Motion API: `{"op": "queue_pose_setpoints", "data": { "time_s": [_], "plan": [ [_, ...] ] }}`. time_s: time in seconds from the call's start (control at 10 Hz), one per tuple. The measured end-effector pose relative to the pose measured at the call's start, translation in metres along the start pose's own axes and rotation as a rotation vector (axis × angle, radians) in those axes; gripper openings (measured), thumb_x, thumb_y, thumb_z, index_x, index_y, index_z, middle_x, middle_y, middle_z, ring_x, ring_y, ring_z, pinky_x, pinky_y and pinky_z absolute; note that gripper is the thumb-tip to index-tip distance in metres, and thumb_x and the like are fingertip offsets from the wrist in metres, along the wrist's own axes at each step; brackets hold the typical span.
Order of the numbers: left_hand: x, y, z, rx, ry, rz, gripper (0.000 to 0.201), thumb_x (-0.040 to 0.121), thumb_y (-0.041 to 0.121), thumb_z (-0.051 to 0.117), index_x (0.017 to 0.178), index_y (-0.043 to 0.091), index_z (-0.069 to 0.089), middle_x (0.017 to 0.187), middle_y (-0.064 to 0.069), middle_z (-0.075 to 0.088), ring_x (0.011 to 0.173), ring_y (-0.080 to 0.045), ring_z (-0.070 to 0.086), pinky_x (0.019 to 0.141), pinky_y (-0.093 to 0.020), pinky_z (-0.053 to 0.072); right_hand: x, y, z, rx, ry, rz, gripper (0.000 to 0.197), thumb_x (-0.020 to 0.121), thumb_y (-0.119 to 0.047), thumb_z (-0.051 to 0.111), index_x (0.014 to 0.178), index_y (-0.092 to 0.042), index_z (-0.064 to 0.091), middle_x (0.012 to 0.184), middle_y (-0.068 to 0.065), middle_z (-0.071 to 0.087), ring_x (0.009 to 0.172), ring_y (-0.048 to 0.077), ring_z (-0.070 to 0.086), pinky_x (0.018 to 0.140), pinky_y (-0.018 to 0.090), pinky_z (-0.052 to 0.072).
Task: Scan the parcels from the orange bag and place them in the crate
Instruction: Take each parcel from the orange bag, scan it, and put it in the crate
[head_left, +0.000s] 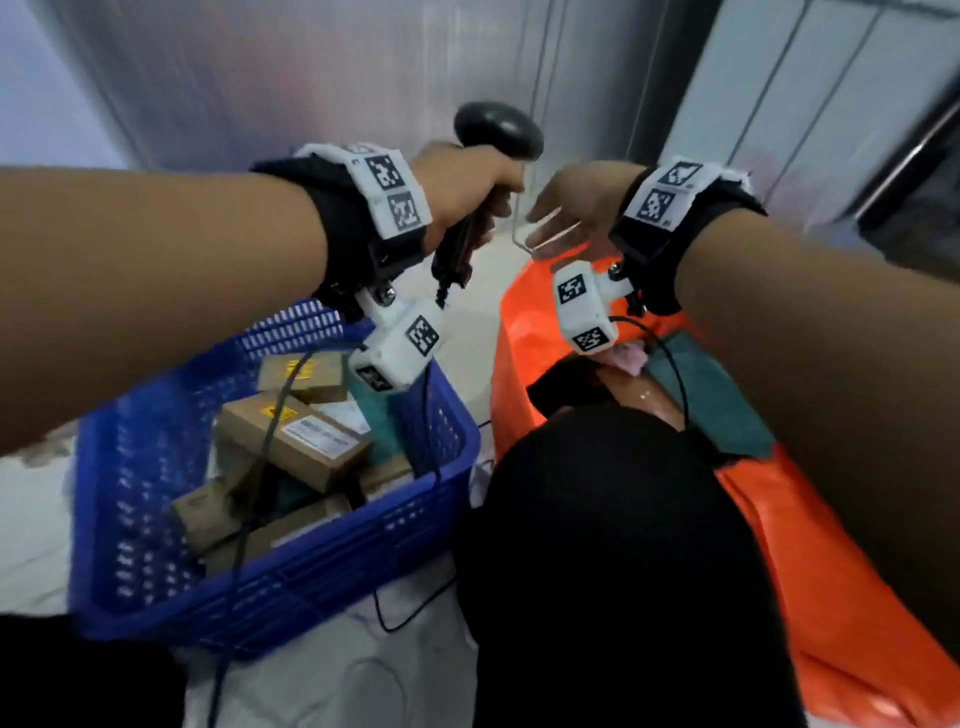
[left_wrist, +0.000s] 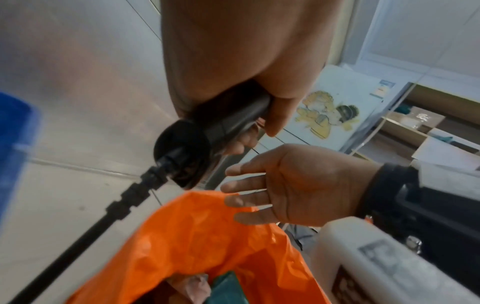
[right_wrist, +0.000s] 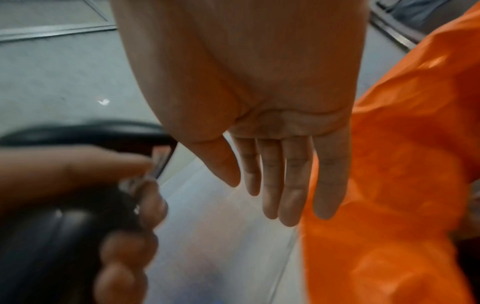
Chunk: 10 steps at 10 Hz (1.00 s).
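My left hand (head_left: 475, 187) grips the handle of a black barcode scanner (head_left: 496, 130), held up above the floor between crate and bag; its cable (left_wrist: 85, 232) hangs down. Just right of it my right hand (head_left: 566, 213) is open and empty, fingers straight, above the far rim of the orange bag (head_left: 831, 571). The bag (left_wrist: 197, 242) lies open with a teal parcel (head_left: 711, 400) and a pinkish packet (head_left: 628, 358) inside. The blue crate (head_left: 156, 519) at the left holds several brown cardboard parcels (head_left: 296, 436).
A black-clad knee or leg (head_left: 613, 561) fills the lower middle, between crate and bag. Thin black cables (head_left: 249, 488) trail over the crate. Pale floor (head_left: 31, 530) surrounds everything, with metal panelling and a door frame behind.
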<state>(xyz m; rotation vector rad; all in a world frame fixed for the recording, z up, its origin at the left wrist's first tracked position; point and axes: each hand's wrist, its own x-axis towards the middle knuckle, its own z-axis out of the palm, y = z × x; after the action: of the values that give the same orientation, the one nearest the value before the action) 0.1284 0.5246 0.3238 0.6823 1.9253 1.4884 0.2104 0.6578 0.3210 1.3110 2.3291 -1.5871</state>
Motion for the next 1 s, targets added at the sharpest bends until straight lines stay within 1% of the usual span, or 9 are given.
{"op": "queue_pose_setpoints", "data": {
  "time_s": [0.2,0.3,0.4,0.5,0.6,0.7,0.8,0.9,1.0],
  "plan": [
    [0.048,-0.022,0.131,-0.054,-0.123,0.040,0.010,0.079,0.010,0.074,0.075,0.003,0.068,0.064,-0.012,0.063,0.049,-0.020,0.051,0.048,-0.026,0.044,0.043,0.122,-0.062,-0.193,0.032,0.165,0.015,0.098,-0.018,0.051,0.083,-0.018,0.053,0.110,0.013,0.065,0.078,0.022,0.062,0.076,0.034,0.054],
    [0.081,-0.059,0.177,0.021,-0.126,0.009,0.016,0.082,0.009,0.074,0.069,0.005,0.065,0.061,-0.009,0.062,0.044,-0.016,0.051,0.045,-0.024,0.044,0.073,0.194,-0.061,-0.246,0.011,0.216,0.018,0.096,-0.017,0.058,0.079,-0.020,0.053,0.096,0.008,0.063,0.081,0.023,0.061,0.087,0.042,0.056],
    [0.110,-0.101,0.207,0.166,-0.127,-0.047,0.022,0.087,0.011,0.073,0.068,0.007,0.064,0.061,-0.006,0.063,0.036,-0.008,0.049,0.042,-0.021,0.042,0.100,0.246,-0.043,-0.217,-0.108,0.326,0.022,0.091,-0.026,0.066,0.077,-0.023,0.050,0.077,0.000,0.052,0.068,0.014,0.054,0.073,0.038,0.055],
    [0.132,-0.137,0.228,0.338,-0.211,-0.062,0.026,0.089,0.013,0.073,0.065,0.009,0.063,0.062,-0.004,0.064,0.032,-0.002,0.048,0.042,-0.019,0.042,0.135,0.288,-0.023,-0.146,-0.131,0.408,0.038,0.075,-0.043,0.079,0.100,-0.024,0.056,0.090,0.006,0.059,0.085,0.020,0.061,0.086,0.047,0.057],
    [0.151,-0.163,0.239,0.410,-0.240,-0.053,0.023,0.089,0.017,0.074,0.069,0.008,0.066,0.067,-0.007,0.067,0.034,-0.001,0.049,0.044,-0.018,0.043,0.197,0.347,-0.008,-0.346,-0.011,0.293,0.098,0.031,-0.074,0.079,0.122,-0.051,0.051,0.115,-0.006,0.065,0.097,0.019,0.065,0.083,0.047,0.059],
    [0.160,-0.188,0.250,0.442,-0.228,-0.057,0.020,0.087,0.027,0.077,0.084,0.008,0.070,0.076,-0.008,0.070,0.049,-0.009,0.057,0.054,-0.020,0.044,0.220,0.379,0.011,-0.474,-0.067,0.358,0.121,0.012,-0.092,0.067,0.120,-0.040,0.060,0.120,-0.004,0.066,0.104,0.025,0.065,0.093,0.046,0.052],
    [0.155,-0.208,0.260,0.413,-0.236,0.020,0.020,0.088,0.025,0.078,0.100,0.012,0.071,0.068,0.007,0.060,0.058,-0.004,0.053,0.053,-0.012,0.040,0.182,0.365,0.024,-0.455,-0.146,0.373,0.077,0.073,-0.054,0.079,0.134,-0.013,0.057,0.137,0.015,0.055,0.126,0.032,0.053,0.105,0.045,0.044],
    [0.145,-0.219,0.270,0.380,-0.267,0.073,0.015,0.087,0.022,0.079,0.094,0.022,0.066,0.065,0.015,0.057,0.058,0.003,0.052,0.057,-0.013,0.041,0.177,0.398,0.042,-0.426,-0.148,0.411,0.063,0.081,-0.027,0.079,0.133,0.000,0.054,0.142,0.020,0.050,0.132,0.033,0.047,0.106,0.039,0.039],
    [0.138,-0.215,0.273,0.389,-0.298,0.063,0.014,0.087,0.026,0.079,0.088,0.024,0.064,0.060,0.015,0.057,0.054,0.002,0.053,0.058,-0.018,0.042,0.162,0.385,0.038,-0.305,-0.130,0.420,0.062,0.083,-0.028,0.077,0.133,0.000,0.055,0.142,0.018,0.051,0.131,0.032,0.049,0.100,0.034,0.042]
  ]
}}
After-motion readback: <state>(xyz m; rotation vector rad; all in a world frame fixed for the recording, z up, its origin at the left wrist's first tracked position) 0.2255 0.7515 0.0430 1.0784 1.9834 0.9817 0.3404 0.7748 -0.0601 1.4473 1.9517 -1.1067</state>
